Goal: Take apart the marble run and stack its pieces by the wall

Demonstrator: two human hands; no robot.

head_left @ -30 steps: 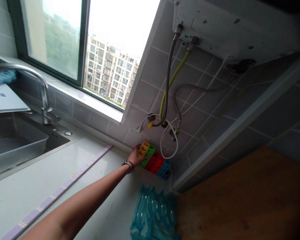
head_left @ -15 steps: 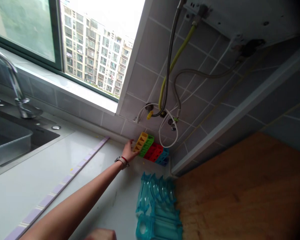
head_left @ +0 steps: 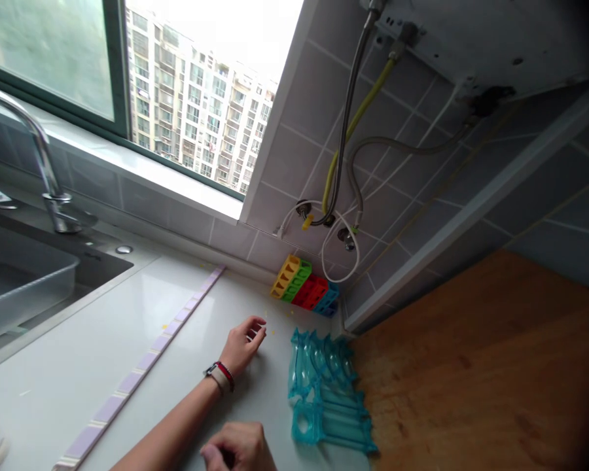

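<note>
My left hand point(head_left: 245, 341), with a watch and a red band at the wrist, hovers over the white counter point(head_left: 142, 307), fingers loosely bent and apart, holding nothing. It is a short way in front of a row of yellow, green, red and blue plastic blocks point(head_left: 304, 291) that stands against the tiled wall. Just right of this hand lies a clear blue plastic moulded piece point(head_left: 324, 392). My right hand point(head_left: 235, 448) shows at the bottom edge, knuckles up and fingers curled under; what it holds, if anything, is hidden.
A steel sink point(head_left: 24, 275) with a tap point(head_left: 44, 170) is at the left, below a window. Hoses and a white cable point(head_left: 341, 190) hang from a wall heater above the blocks. A wooden board point(head_left: 481, 366) lies at the right.
My left hand has let go of the coloured blocks and pulled back toward me. The right hand has come further into view at the bottom. The view has shifted slightly.
</note>
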